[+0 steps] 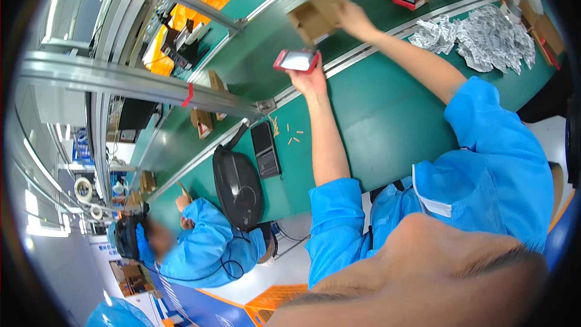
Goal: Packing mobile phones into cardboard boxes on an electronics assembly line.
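The person wears a bright blue work smock with short sleeves (336, 218); both forearms are bare, hands ungloved.

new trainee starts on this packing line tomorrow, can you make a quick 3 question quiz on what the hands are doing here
1. True or false: the left hand holds a red-edged device.
2. What does the right hand hold? A) a roll of tape B) an open cardboard box C) a black scanner
3. Fill in: the heap of white packets lies on the ____ table, to the person's right.

Key: 1 true; 2 B; 3 green
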Demonstrator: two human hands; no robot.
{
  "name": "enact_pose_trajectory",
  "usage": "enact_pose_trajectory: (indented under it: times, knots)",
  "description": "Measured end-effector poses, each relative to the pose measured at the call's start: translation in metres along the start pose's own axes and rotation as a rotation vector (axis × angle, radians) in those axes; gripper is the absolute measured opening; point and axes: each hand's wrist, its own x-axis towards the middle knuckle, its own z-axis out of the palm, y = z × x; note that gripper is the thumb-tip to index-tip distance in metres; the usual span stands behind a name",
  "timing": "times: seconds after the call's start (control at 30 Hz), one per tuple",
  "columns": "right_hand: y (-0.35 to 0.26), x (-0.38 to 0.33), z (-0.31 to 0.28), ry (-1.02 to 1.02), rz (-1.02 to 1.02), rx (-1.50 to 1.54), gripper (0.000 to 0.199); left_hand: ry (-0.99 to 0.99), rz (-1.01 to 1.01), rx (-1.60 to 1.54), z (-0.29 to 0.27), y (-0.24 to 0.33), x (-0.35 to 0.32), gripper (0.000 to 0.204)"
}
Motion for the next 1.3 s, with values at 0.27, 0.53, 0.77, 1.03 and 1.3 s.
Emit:
enact_pose_trajectory:
  times: [0.27, 0.53, 0.77, 1.03, 1.3]
  knots:
    - [0.02, -0.058, -0.048, -0.574, 0.427, 0.222, 0.03, 0.05, 0.121, 0.324, 0.006, 0.012, -0.011, 0.043]
    - [-0.026, -0.096, -0.014, -0.457, -0.316, -0.108, 0.016, 0.199, 0.25, 0.474, 0.016, -0.002, -0.015, 0.031]
    - [-0.043, -0.094, 0.016, -0.366, -0.568, -0.308, 0.014, 0.184, 0.252, 0.454, 0.013, 0.005, -0.017, 0.038]
    - [-0.041, -0.09, 0.045, -0.482, 0.258, -0.093, 0.03, 0.265, 0.438, 0.471, 0.017, 0.002, -0.019, 0.043]
    - [-0.02, -0.096, 0.049, -0.346, 0.204, 0.14, 0.026, 0.252, 0.486, 0.558, 0.026, -0.01, -0.023, 0.04]
